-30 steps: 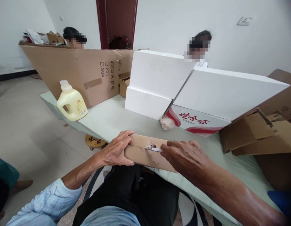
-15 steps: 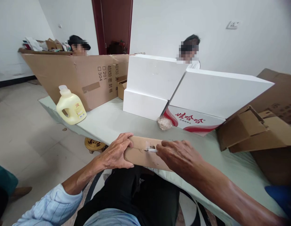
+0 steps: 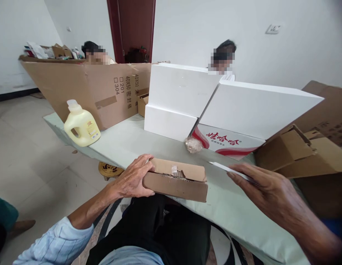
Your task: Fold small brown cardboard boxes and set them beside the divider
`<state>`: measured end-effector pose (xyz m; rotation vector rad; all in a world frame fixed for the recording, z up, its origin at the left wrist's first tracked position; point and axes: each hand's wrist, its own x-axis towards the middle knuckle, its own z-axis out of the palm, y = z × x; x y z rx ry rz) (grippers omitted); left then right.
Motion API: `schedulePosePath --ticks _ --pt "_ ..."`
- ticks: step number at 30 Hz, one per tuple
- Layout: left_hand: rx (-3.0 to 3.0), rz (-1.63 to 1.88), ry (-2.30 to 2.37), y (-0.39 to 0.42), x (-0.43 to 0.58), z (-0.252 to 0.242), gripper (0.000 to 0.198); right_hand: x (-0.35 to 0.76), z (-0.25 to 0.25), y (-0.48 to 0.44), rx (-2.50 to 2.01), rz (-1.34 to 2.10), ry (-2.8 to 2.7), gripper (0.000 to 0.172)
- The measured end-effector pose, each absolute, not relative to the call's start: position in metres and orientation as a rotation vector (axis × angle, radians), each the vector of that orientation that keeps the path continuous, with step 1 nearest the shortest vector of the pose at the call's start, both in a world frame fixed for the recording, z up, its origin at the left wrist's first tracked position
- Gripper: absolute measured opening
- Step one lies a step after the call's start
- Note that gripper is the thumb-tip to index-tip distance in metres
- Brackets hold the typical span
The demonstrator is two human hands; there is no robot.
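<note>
A small brown cardboard box [image 3: 176,182] lies at the near edge of the pale green table [image 3: 132,140]. Its top seam is slit and the flaps stand slightly apart. My left hand [image 3: 133,178] grips the box's left end, fingers wrapped over the top. My right hand [image 3: 261,184] is off to the right of the box, above the table, closed on a thin white blade-like tool [image 3: 229,169] that points left toward the box.
White foam boxes [image 3: 187,95] and a red-and-white printed carton [image 3: 229,141] stand at the back. A yellow bottle [image 3: 81,125] sits at left before a large cardboard sheet [image 3: 85,88]. Open brown boxes [image 3: 300,154] sit right. A crumpled plastic wad [image 3: 193,144] lies mid-table. Two people sit behind.
My right hand has pulled the white tool out of the box's seam and moved right, away from the box. The seam now gapes. My left hand has stayed on the box.
</note>
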<state>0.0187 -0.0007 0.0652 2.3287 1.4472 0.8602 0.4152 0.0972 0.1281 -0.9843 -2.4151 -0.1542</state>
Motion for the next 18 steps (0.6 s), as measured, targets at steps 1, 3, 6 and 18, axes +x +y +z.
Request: schedulePosePath --ticks 1,3,6,18 --pt "2.337 0.840 1.443 0.000 0.019 0.065 0.062 0.430 0.105 0.103 -1.046 -0.116 -2.380 0.030" --pt "2.363 0.803 1.435 0.000 0.018 0.065 0.065 0.457 0.046 0.113 -1.249 -0.078 -2.293 0.036" --pt "2.418 0.758 1.398 0.001 0.017 0.068 0.067 0.483 -0.042 0.121 -1.527 -0.078 -2.142 0.042" --pt "2.531 0.557 1.356 0.004 0.022 0.086 0.077 0.354 0.072 0.077 -0.710 -0.107 -2.085 0.020"
